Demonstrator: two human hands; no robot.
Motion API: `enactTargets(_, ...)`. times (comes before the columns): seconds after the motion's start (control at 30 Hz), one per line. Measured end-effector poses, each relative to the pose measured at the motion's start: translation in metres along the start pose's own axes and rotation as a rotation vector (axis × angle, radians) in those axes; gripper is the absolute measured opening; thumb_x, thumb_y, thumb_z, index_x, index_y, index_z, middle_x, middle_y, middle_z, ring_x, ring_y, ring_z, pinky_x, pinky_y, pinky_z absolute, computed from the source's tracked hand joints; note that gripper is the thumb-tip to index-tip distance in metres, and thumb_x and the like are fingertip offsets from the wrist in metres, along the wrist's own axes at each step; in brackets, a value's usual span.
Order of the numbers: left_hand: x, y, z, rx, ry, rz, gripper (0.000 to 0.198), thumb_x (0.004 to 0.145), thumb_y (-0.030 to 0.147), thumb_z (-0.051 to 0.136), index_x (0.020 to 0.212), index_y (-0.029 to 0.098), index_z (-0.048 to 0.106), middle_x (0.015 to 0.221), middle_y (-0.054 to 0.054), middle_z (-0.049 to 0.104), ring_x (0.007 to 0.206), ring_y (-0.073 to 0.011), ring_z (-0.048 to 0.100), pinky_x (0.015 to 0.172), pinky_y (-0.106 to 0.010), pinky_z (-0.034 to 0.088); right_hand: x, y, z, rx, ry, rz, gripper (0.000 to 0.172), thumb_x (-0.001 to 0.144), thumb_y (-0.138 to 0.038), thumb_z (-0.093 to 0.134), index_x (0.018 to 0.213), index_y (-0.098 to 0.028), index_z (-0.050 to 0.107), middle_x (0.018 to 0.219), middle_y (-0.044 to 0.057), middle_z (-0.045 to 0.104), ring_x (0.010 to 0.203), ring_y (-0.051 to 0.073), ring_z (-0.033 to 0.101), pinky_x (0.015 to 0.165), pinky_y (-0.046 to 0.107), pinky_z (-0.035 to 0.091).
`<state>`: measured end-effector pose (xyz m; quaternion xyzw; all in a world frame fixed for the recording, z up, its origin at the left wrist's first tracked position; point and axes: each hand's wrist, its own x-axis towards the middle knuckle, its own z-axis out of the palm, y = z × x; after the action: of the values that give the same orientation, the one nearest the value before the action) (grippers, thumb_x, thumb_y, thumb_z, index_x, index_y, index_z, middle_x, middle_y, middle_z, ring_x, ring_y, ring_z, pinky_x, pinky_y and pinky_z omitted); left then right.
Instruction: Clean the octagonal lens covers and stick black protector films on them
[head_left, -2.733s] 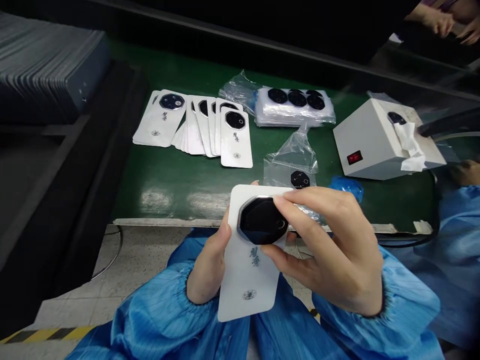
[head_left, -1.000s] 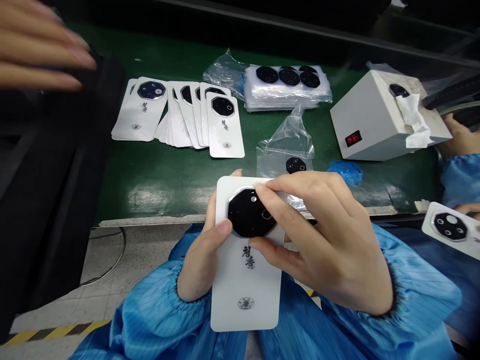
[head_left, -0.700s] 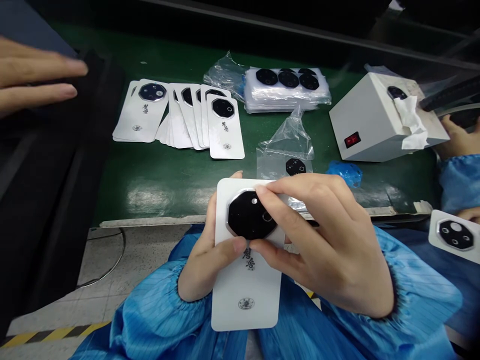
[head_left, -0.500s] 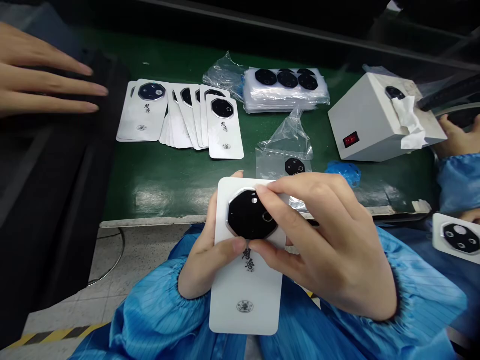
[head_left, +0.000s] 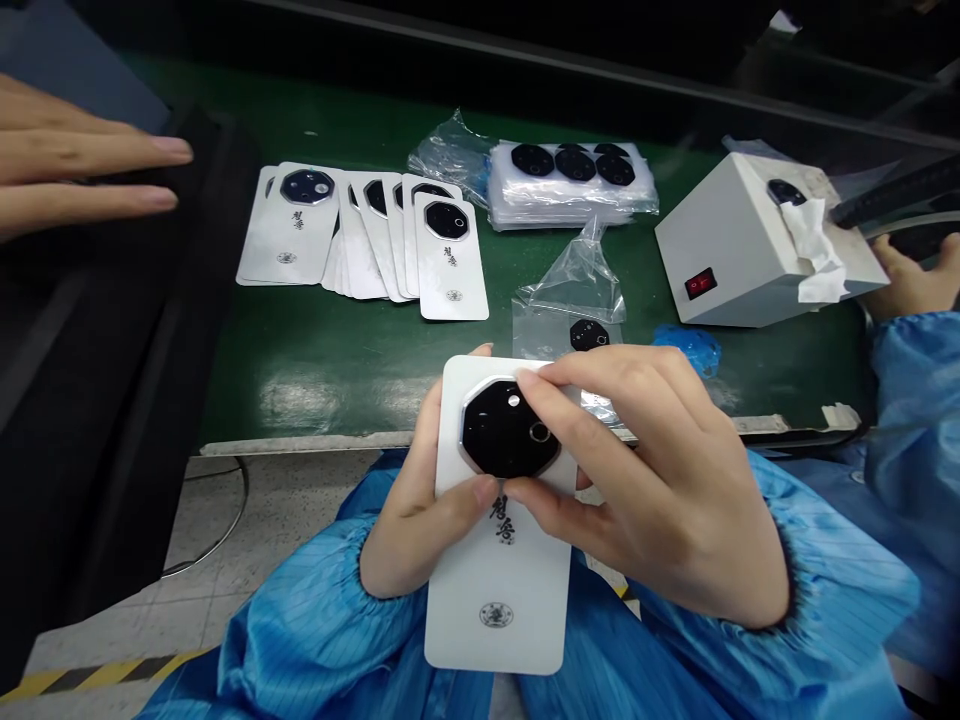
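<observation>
My left hand [head_left: 420,520] is closed round the left side of a white phone back cover [head_left: 499,570], its thumb lying just under the camera area. A black octagonal camera lens cover [head_left: 495,430] sits inside a silver rim on the upper part of that cover. With thumb and fingertips at its lower and upper edges, my right hand [head_left: 660,490] grips the lens cover. Whether it lies fully flush, I cannot tell. The fingers behind the phone back cover are mostly hidden.
On the green bench [head_left: 337,370] lie fanned white phone back covers [head_left: 454,265]. Beyond are a bagged stack of lens covers [head_left: 574,195], another lens cover [head_left: 589,335] on clear film, and a white box [head_left: 765,250] with a red switch. Other people's hands [head_left: 82,160] show at both sides.
The phone back cover has shifted very slightly right in view, with my grip on it alike. At the far right, a co-worker's white cover has gone out of sight. The co-worker's hand at left has moved.
</observation>
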<state>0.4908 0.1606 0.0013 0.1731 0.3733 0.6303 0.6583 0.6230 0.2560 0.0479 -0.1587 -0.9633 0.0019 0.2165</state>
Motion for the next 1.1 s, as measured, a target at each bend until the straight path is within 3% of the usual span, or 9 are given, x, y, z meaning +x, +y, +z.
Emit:
enactTargets(0.1,-0.002,-0.001,0.0,0.054,0.033,0.051,0.063,0.079,0.017,0.062,0.133,0.04,0.039,0.111,0.008,0.065,0.095,-0.0202,0.066,0.067,-0.023,0.054,-0.003,0.001,0.001,0.015,0.039,-0.016,0.038,0.084,-0.033,0.059,0.109,-0.004,0.057,0.106,0.015,0.06,0.098,0.028,0.054,0.08,0.042,0.046)
enactTargets(0.33,-0.004,-0.004,0.0,0.095,0.035,0.109,0.067,0.079,0.019,0.061,0.133,0.048,0.034,0.112,0.016,0.063,0.091,-0.0173,0.067,0.057,-0.02,0.054,-0.006,0.0,-0.002,0.014,0.056,-0.019,0.04,0.084,-0.036,0.06,0.112,-0.007,0.055,0.109,0.013,0.057,0.1,0.025,0.053,0.086,0.039,0.046)
enactTargets(0.43,-0.004,-0.005,-0.001,0.084,0.026,0.148,0.062,0.079,0.018,0.062,0.128,0.049,0.04,0.114,0.018,0.062,0.091,-0.015,0.067,0.059,-0.018,0.054,-0.006,-0.001,-0.003,0.008,0.045,-0.008,0.038,0.085,-0.037,0.058,0.112,-0.011,0.056,0.11,0.012,0.056,0.1,0.025,0.053,0.086,0.039,0.047)
enactTargets(0.57,-0.004,-0.005,-0.002,0.155,0.038,0.171,0.06,0.079,0.018,0.061,0.127,0.048,0.041,0.113,0.016,0.062,0.096,-0.0163,0.066,0.061,-0.019,0.056,-0.006,-0.001,-0.002,0.007,0.043,-0.005,0.033,0.085,-0.038,0.058,0.11,-0.016,0.056,0.11,0.01,0.057,0.099,0.025,0.054,0.085,0.039,0.047)
enactTargets(0.83,-0.007,0.001,0.0,0.265,0.086,0.089,0.061,0.08,0.018,0.058,0.131,0.045,0.039,0.121,0.011,0.06,0.097,-0.0215,0.066,0.063,-0.025,0.056,-0.005,0.001,0.002,0.027,0.053,-0.013,0.033,0.084,-0.038,0.059,0.108,-0.015,0.056,0.107,0.011,0.059,0.097,0.025,0.056,0.083,0.04,0.048)
enactTargets(0.97,-0.005,-0.001,-0.001,0.203,0.045,0.091,0.063,0.08,0.017,0.059,0.132,0.046,0.038,0.117,0.011,0.062,0.099,-0.0196,0.064,0.063,-0.02,0.052,-0.004,0.004,0.005,0.03,0.048,-0.027,0.037,0.084,-0.037,0.058,0.108,-0.008,0.056,0.104,0.014,0.061,0.095,0.026,0.056,0.078,0.042,0.049)
enactTargets(1.1,-0.001,-0.002,-0.003,0.169,0.005,0.018,0.067,0.081,0.025,0.06,0.138,0.042,0.028,0.111,0.007,0.063,0.098,-0.0215,0.064,0.067,-0.023,0.052,-0.004,0.006,0.007,0.02,0.08,-0.052,0.037,0.084,-0.037,0.058,0.107,-0.007,0.058,0.105,0.014,0.064,0.093,0.027,0.057,0.074,0.042,0.05)
